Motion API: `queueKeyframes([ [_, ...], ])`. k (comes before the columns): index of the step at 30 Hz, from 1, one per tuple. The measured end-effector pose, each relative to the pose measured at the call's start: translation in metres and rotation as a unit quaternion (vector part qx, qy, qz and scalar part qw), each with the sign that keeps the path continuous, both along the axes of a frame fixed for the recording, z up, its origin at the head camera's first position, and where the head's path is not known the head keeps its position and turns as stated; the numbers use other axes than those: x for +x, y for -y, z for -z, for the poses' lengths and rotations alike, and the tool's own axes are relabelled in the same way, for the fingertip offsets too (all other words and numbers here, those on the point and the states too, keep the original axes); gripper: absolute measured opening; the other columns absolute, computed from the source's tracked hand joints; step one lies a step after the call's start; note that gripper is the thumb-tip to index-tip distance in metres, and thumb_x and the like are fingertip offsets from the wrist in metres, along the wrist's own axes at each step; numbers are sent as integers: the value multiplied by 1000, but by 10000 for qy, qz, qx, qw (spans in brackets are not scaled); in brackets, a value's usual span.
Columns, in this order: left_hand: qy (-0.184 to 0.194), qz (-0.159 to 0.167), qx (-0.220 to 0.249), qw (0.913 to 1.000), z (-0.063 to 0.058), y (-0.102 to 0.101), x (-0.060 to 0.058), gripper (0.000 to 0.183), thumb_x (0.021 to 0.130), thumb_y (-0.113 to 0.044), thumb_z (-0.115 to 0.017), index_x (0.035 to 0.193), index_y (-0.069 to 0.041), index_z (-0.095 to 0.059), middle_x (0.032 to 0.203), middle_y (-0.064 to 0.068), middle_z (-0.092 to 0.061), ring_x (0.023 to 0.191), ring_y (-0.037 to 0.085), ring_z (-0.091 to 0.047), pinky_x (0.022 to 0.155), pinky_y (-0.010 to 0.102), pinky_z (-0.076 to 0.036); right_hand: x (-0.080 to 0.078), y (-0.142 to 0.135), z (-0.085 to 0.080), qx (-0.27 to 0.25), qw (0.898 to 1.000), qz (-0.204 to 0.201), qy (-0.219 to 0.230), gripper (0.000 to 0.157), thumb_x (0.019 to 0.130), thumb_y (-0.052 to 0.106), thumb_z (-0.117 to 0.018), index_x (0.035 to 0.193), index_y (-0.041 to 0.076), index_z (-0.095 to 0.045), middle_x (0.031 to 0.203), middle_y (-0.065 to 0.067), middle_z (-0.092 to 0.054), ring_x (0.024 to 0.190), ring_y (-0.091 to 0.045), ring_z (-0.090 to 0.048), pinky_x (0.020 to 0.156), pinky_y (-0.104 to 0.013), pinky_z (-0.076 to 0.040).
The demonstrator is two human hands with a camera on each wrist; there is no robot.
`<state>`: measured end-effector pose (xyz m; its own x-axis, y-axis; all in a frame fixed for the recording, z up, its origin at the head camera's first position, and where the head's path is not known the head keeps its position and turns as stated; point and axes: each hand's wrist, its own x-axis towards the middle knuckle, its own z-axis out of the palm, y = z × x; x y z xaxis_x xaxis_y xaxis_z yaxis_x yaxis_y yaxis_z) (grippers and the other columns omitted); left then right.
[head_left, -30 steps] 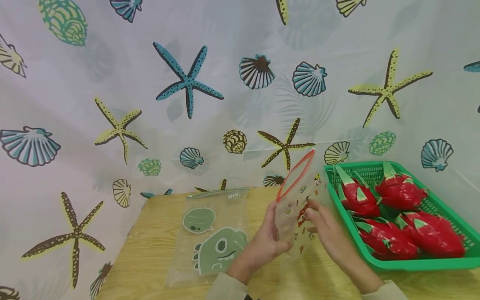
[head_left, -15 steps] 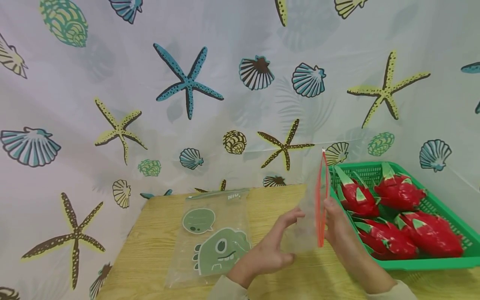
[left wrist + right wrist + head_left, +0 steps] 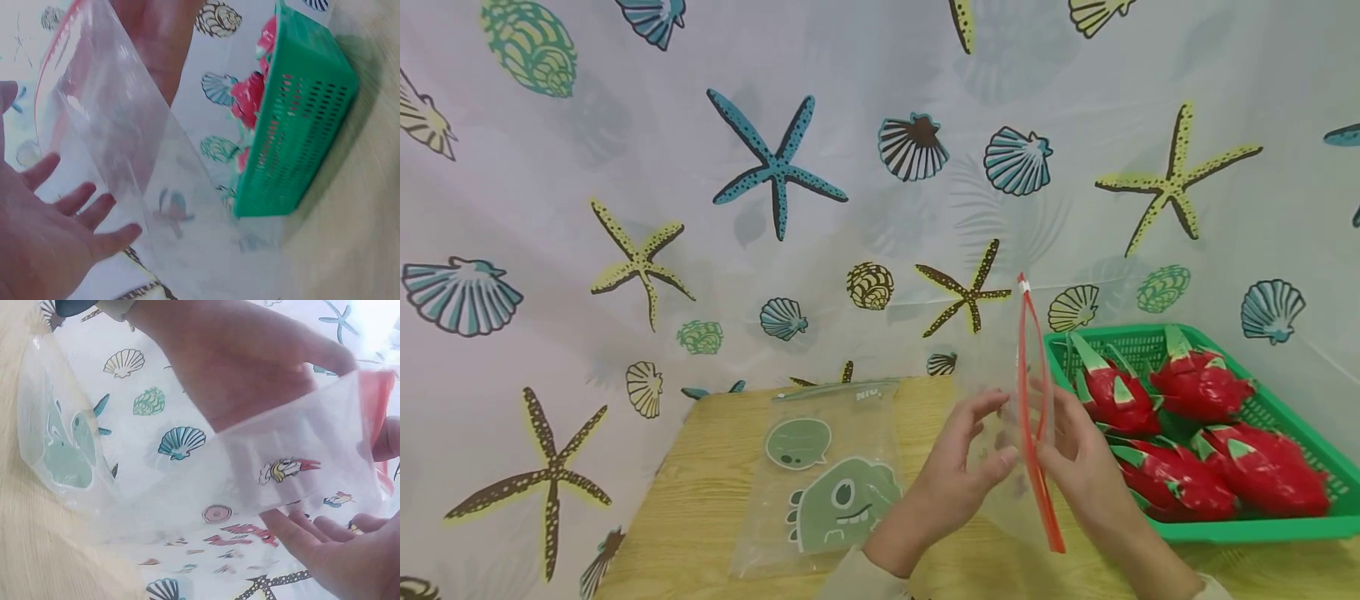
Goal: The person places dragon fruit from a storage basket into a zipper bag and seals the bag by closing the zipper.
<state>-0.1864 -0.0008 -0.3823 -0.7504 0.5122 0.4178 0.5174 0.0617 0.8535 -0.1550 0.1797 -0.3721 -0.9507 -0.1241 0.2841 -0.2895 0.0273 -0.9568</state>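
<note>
A clear zip bag [image 3: 1028, 450] with a red zipper edge hangs upright between the two hands in the head view, its mouth parted and facing the wearer. My right hand [image 3: 1090, 467] holds its right side, thumb by the red strip and fingers on the outer face. My left hand [image 3: 955, 475] is at the bag's left side, fingertips close to the film. In the left wrist view its fingers [image 3: 97, 209] are spread and relaxed. Small cartoon prints and red lettering show on the bag [image 3: 300, 450] in the right wrist view.
Another clear zip bag [image 3: 842, 500] with a green dinosaur print lies flat on the wooden table [image 3: 715, 467], left of the hands. At the right, a green basket [image 3: 1240, 531] holds several red dragon fruits [image 3: 1262, 471]. A shell-and-starfish curtain [image 3: 865, 67] hangs behind.
The bag has turned from showing its printed face to edge-on, its red mouth swinging right and then back left toward the wearer. The right hand has shifted from the printed face to the mouth side.
</note>
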Motion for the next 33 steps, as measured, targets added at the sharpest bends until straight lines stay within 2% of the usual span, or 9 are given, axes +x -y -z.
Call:
queueKeyframes([
  [5, -212, -564, 207, 9980, -13, -9, 8, 70, 93, -41, -65, 151, -25, -29, 150, -5, -38, 140, 13, -38, 115, 47, -36, 1, 7, 0, -225, 9975, -255, -625, 73, 96, -3, -55, 156, 16, -20, 155, -4, -34, 129, -9, -48, 87, -28, -58],
  [9, -1007, -879, 180, 9909, -16, -11, 11, 73, 88, -19, -69, 150, -18, -30, 146, 2, -40, 135, 16, -44, 109, 44, -44, 0, 11, 5, -269, 9959, -267, -822, 77, 91, -12, -54, 155, 14, -21, 152, 0, -39, 129, -11, -48, 92, -25, -55],
  [12, -2075, -1045, -156, 9725, -18, -12, 11, 77, 79, 0, -66, 148, -12, -33, 141, 6, -44, 130, 17, -48, 104, 38, -48, -1, 12, 11, -379, 9960, -134, -798, 72, 92, -14, -50, 154, 12, -23, 148, 2, -45, 126, -8, -53, 93, -23, -54],
  [15, -3018, -1361, -673, 9412, -18, -14, 11, 86, 66, 11, -60, 147, -7, -35, 134, 8, -47, 121, 17, -52, 92, 21, -50, -3, 12, 12, -476, 9968, 58, -641, 66, 95, -13, -45, 153, 13, -27, 144, 3, -50, 123, -7, -58, 93, -22, -54],
  [17, -3382, -1618, -948, 9222, -17, -15, 11, 89, 63, 13, -57, 147, -7, -36, 129, 8, -48, 113, 16, -54, 86, 14, -48, -3, 13, 12, -613, 9969, 79, -492, 64, 95, -13, -40, 153, 14, -29, 142, 4, -52, 122, -7, -59, 93, -23, -54],
  [22, -3812, -2243, -1042, 8908, -13, -21, 10, 75, 74, 10, -61, 144, -10, -44, 110, 6, -52, 93, 13, -57, 80, 12, -49, -3, 17, 13, -1159, 9932, -99, -42, 49, 102, -2, -33, 149, 11, -33, 138, 11, -55, 123, -4, -57, 96, -21, -52],
  [24, -3861, -2343, -971, 8869, -13, -21, 10, 70, 77, 10, -63, 142, -10, -47, 107, 6, -52, 89, 13, -58, 79, 11, -50, -4, 18, 14, -1230, 9923, -118, 73, 40, 108, 11, -34, 148, 10, -36, 137, 12, -55, 122, -4, -58, 96, -21, -52],
  [27, -3860, -2483, -968, 8832, -15, -18, 8, 66, 79, 11, -65, 140, -11, -49, 105, 6, -52, 86, 12, -60, 76, 10, -51, -7, 16, 16, -1155, 9932, -74, 114, 41, 109, 25, -37, 146, 8, -40, 134, 10, -57, 120, -5, -60, 95, -24, -54],
  [33, -3791, -2914, -1119, 8711, -23, -2, 3, 64, 79, 14, -62, 136, -14, -55, 110, 5, -52, 74, 10, -57, 61, 9, -47, -13, 8, 24, -1044, 9943, -77, 191, 45, 108, 27, -38, 146, 2, -37, 129, 10, -64, 115, -8, -64, 91, -29, -57],
])
